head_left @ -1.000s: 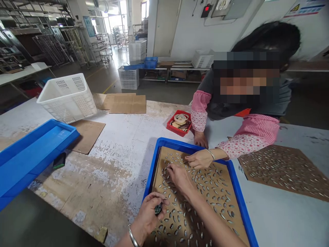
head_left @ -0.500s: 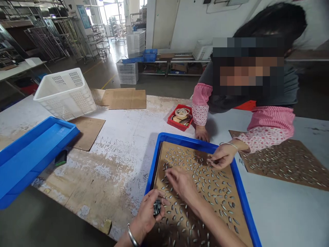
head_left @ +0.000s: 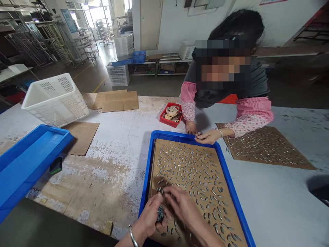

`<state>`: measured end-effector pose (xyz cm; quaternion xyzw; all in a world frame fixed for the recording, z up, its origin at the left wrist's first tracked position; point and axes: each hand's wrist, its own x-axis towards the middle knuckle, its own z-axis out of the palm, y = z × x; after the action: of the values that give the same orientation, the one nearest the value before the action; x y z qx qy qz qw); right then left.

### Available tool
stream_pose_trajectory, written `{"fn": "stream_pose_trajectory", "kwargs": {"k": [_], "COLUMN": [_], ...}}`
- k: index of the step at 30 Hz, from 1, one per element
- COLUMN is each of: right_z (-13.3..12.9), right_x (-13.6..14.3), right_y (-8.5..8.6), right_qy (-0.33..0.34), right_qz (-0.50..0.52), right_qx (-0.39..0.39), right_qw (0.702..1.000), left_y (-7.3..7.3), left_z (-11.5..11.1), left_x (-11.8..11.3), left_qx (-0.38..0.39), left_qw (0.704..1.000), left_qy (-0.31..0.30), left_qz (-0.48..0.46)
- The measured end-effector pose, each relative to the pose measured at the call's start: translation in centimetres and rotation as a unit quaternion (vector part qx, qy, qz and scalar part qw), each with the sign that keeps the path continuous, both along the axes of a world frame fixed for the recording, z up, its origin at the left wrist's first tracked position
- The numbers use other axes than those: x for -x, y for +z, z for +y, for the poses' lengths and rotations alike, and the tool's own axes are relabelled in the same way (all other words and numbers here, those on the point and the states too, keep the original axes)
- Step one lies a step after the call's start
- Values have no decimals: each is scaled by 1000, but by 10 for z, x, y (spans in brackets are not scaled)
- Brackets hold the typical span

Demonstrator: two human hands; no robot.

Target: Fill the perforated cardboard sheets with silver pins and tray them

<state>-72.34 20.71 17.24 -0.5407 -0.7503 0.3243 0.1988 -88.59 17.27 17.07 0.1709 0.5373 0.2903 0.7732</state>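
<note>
Over blue tray (head_left: 233, 185), left hand (head_left: 151, 215) cupping grey pieces (head_left: 160, 213), right hand (head_left: 184, 204) loosely uncurled

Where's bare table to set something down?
Left: table, between the plain brown board and blue tray. Right: between tray and dark object at the picture's edge, nearer than the piece-covered board. Crowded: inside the tray, with small silvery pieces, left hand, right hand; far rim, with co-worker's hand.

Window (head_left: 96, 20) blown out, glare on floor (head_left: 104, 53); racks (head_left: 28, 44) dim; right hand (head_left: 181, 202) blurred, shadow on cardboard (head_left: 158, 143); wide-angle edges stretched
</note>
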Motion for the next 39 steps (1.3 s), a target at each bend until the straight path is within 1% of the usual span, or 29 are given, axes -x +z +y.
{"fn": "stream_pose_trajectory", "kwargs": {"k": [1,3,6,8,10,13,16,20,22,23,24,26,27,29,31,33,36,39], "right_z": [16,50,89,102,106,106,104,99,84,72,57,21,1,-36,-65,-87,-109,-127], "right_x": [-3,-6,-4,-1,3,7,12,16,16,15,15,14,14,10,3,-10,-37,-72], "right_y": [-2,-9,-20,-25,-28,-27,-22,-8,2,7,11,17,19,18,13,8,7,13], "right_qy": [-13,2,68,111,143,149,110,59,34,19,9,9,17,11,-13,-31,-44,-49], "right_qz": [-29,-113,-197,-226,-252,-281,-280,-273,-245,-217,-181,-104,-77,-62,-74,-66,-3,53], "right_qx": [-28,-68,-92,-102,-107,-106,-91,-62,-60,-60,-60,-53,-48,-51,-62,-57,-15,26], "right_qw": [999,991,974,962,951,942,949,958,967,974,982,993,996,997,995,996,999,997], "left_y": [0,-2,-6,-9,-12,-13,-12,-13,-15,-16,-16,-15,-13,-8,-2,3,6,3], "left_z": [1,2,0,-2,-3,-2,1,8,11,12,13,13,12,8,1,-10,-31,-56], "left_x": [2,7,11,13,15,18,20,22,22,22,21,16,12,2,-11,-27,-56,-89], "left_qx": [-4,-4,1,5,8,7,-3,-11,-29,-40,-49,-55,-54,-50,-50,-41,-6,12], "left_qw": [1000,1000,1000,1000,1000,1000,999,999,999,999,998,998,997,995,991,989,988,987], "left_qy": [-2,-3,-3,0,6,6,4,0,-5,-9,-10,-19,-34,-80,-123,-138,-153,-160], "left_qz": [5,12,21,24,22,22,35,34,29,29,32,38,39,36,32,34,21,-6]}}
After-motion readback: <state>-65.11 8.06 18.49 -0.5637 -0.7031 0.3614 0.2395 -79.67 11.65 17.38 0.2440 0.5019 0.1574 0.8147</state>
